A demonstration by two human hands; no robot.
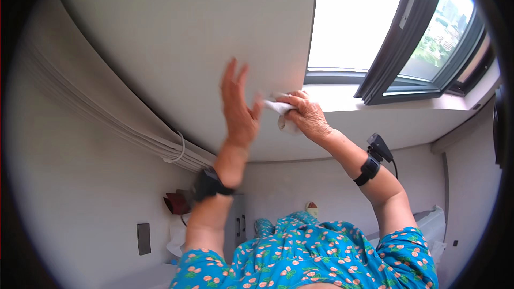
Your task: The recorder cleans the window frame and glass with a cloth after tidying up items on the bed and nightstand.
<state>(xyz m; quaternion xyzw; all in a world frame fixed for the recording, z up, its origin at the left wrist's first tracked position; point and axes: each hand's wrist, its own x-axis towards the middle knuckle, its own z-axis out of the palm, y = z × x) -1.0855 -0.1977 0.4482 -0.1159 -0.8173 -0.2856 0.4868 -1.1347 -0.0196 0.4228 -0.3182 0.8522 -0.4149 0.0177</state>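
Observation:
My right hand (307,114) grips a crumpled white cloth (279,107) near the corner of the window opening. The cloth sticks out to the left from between the fingers, and part of it hangs down. My left hand (240,106) is raised just left of the cloth, blurred, with its fingers apart and nothing seen in it. Whether its thumb touches the cloth's edge cannot be told. Behind both hands is a plain pale wall (180,40).
An open dark-framed window sash (401,40) juts in over the white sill (337,98) at upper right. A gathered curtain (132,128) with a tie-back runs along the left. Grey cabinet doors (239,220) stand below.

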